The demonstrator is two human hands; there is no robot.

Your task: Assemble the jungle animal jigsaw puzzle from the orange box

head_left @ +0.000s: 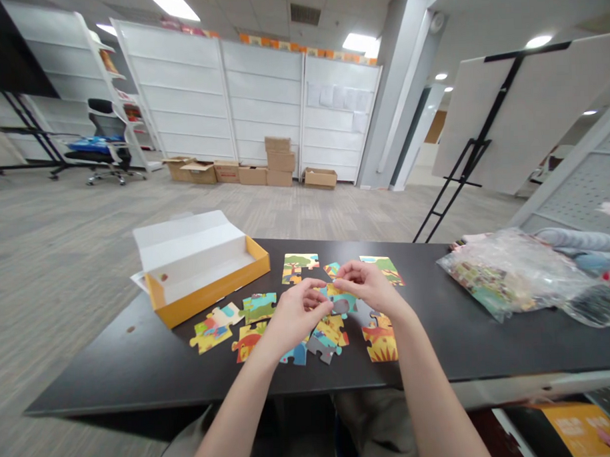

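My left hand is over the middle of the loose pieces, its thumb and fingers curved but apart, and the thumb tip is beside a teal and grey puzzle piece. Opposite it, my right hand has its thumb and fingertips pinched together at the upper edge of that piece. Beyond the hands lie a joined tree corner and another corner piece. Several loose pieces surround my hands, among them a green piece, a red piece and an orange piece. My fingers partly cover the central pieces.
An open yellow box with a white inside stands at the table's left. To the right lies a clear plastic bag with colourful contents. The black table has its front edge just before my lap.
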